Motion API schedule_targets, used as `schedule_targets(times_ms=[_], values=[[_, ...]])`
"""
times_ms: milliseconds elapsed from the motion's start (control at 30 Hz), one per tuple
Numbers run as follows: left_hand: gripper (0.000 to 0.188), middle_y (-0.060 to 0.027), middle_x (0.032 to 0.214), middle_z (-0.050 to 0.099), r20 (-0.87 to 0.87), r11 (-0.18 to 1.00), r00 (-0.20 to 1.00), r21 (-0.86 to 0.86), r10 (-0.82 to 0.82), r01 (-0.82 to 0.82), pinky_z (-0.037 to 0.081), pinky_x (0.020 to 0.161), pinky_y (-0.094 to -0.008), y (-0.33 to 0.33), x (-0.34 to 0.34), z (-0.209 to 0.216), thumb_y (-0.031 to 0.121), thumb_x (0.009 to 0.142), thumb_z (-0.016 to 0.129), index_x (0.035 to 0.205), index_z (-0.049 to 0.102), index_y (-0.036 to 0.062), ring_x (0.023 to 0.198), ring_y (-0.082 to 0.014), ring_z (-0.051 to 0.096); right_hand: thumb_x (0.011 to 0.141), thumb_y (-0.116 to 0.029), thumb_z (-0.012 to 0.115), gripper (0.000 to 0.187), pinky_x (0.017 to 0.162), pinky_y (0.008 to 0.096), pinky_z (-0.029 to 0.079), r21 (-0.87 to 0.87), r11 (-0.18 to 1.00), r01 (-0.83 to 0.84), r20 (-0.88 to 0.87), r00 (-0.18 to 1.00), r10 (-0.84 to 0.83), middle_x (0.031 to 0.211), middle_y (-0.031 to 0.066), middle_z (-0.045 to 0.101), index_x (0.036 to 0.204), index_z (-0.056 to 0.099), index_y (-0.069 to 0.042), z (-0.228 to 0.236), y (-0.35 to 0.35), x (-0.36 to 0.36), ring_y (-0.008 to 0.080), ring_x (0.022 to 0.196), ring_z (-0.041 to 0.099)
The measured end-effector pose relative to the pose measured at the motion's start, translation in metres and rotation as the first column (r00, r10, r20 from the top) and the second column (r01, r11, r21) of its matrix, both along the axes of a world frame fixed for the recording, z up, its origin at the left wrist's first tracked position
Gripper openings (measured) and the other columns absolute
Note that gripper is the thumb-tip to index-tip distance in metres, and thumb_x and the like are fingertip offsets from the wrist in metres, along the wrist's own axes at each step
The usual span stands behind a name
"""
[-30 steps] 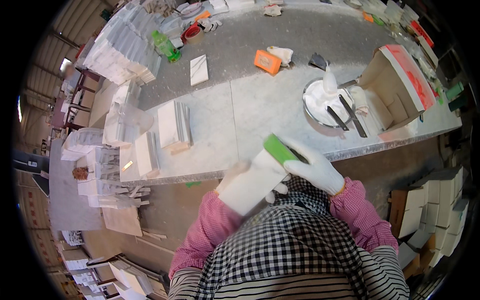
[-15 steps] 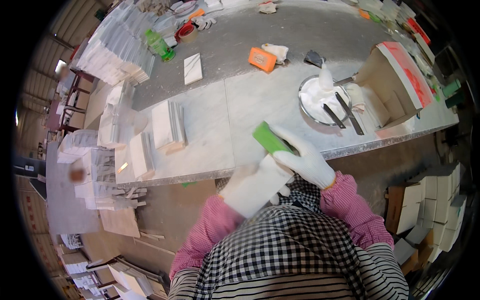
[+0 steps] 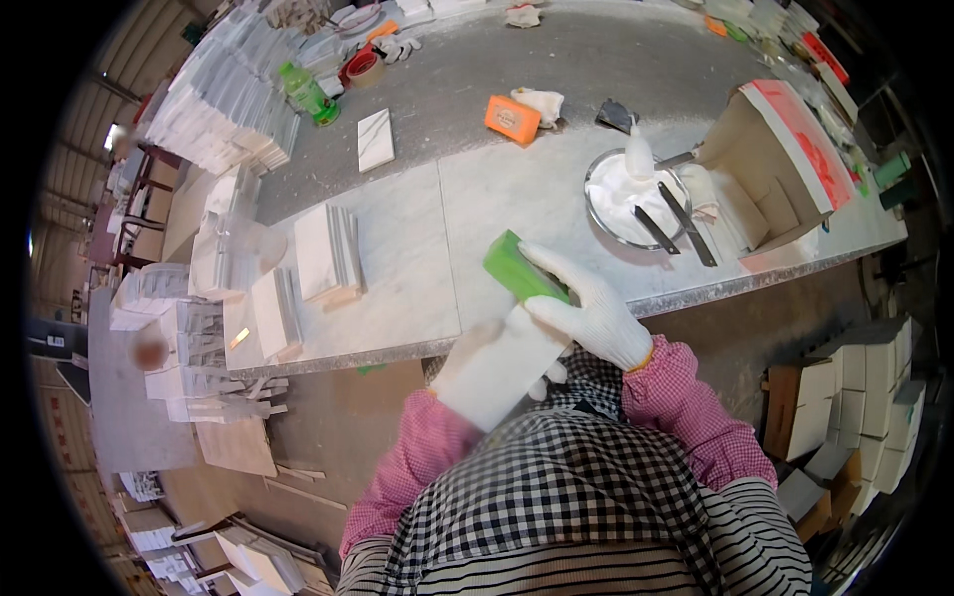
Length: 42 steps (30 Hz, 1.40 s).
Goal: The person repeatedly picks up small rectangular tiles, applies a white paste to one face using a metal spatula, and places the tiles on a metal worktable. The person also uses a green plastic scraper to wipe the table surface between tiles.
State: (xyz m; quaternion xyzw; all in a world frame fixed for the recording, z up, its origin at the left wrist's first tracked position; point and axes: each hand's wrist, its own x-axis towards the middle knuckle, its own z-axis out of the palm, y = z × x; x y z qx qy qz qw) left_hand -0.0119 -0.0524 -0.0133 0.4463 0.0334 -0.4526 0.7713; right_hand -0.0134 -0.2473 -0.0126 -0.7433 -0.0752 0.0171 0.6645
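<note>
My left hand (image 3: pixel 549 381), in a white knit glove, holds a flat white rectangular tile (image 3: pixel 505 370) from beneath, just off the table's near edge. Its fingertips show past the tile's right side; most of that hand is hidden. In my right hand (image 3: pixel 598 316), gloved the same way, is a green rectangular block (image 3: pixel 509 262), with fingers along its top and the thumb on the near side. The block's near end is at the tile's far edge; I cannot tell whether they touch.
Stacked white tiles (image 3: pixel 326 253) stand on the left of the table (image 3: pixel 397 238). A metal bowl (image 3: pixel 601 207) of white paste with spatulas is at right, beside an open cardboard box (image 3: pixel 730 164). Farther back are an orange block (image 3: pixel 512 119), a lone tile (image 3: pixel 376 139) and a green bottle (image 3: pixel 310 96).
My right hand and the green block have shifted slightly left and away from me, and the block is tilted differently. The tile stays in my left hand. The whole view has drifted a little.
</note>
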Motion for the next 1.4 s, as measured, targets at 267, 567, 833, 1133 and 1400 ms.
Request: schedule_targets(times_ms=[267,567,833,1133,1400], values=[[0.059,-0.0240,0.108,0.070,-0.335,0.973,0.942,-0.208,0.026,-0.101,0.059,0.063,-0.0371,0.017,0.014,-0.007,0.042,0.107,0.037,0.133,0.053,-0.0079,0.080,-0.0309,0.071,0.093,-0.012,0.069,0.061,0.112,0.0360,0.044,-0.058,0.998,-0.004,-0.078,0.997,0.000,0.146,0.0188,0.058,0.149,0.049,0.001,-0.012,-0.010,-0.021,0.0257,0.133,0.057],[0.065,-0.0257,0.119,0.065,-0.208,0.941,0.978,-0.335,-0.030,-0.043,0.060,0.065,-0.0370,0.032,0.018,-0.017,0.045,0.104,0.041,0.138,0.051,-0.0089,0.086,-0.0329,0.071,0.093,-0.014,0.069,0.062,0.113,0.0352,0.042,-0.019,0.999,-0.031,-0.122,0.992,0.029,0.147,0.0188,0.057,0.149,0.048,0.002,-0.017,-0.014,-0.031,0.0253,0.135,0.055],[0.071,-0.0267,0.121,0.065,-0.243,0.944,0.968,-0.329,-0.055,-0.029,0.060,0.064,-0.0383,0.013,0.008,-0.018,0.050,0.102,0.046,0.141,0.048,-0.0099,0.088,-0.0347,0.071,0.094,-0.014,0.066,0.061,0.110,0.0338,0.044,0.121,0.993,0.014,-0.057,0.998,-0.007,0.144,0.0142,0.058,0.150,0.048,0.003,-0.010,-0.005,-0.003,0.0204,0.130,0.056],[0.069,-0.0269,0.108,0.069,-0.340,0.951,0.941,-0.295,-0.011,-0.095,0.059,0.061,-0.0375,0.019,0.010,-0.009,0.048,0.101,0.047,0.135,0.053,-0.0115,0.075,-0.0321,0.071,0.095,-0.015,0.063,0.059,0.107,0.0313,0.044,0.247,0.967,-0.062,-0.244,0.962,0.124,0.136,0.0122,0.060,0.149,0.048,0.003,-0.004,-0.019,-0.025,0.0180,0.124,0.056],[0.063,-0.0273,0.110,0.068,-0.326,0.970,0.940,-0.176,0.104,-0.168,0.058,0.059,-0.0358,0.016,0.008,0.006,0.042,0.107,0.036,0.135,0.051,-0.0121,0.075,-0.0319,0.070,0.096,-0.015,0.061,0.058,0.104,0.0319,0.046,0.301,0.949,-0.092,-0.317,0.929,0.191,0.137,0.0118,0.060,0.150,0.048,0.002,0.005,-0.020,-0.019,0.0187,0.122,0.057]])
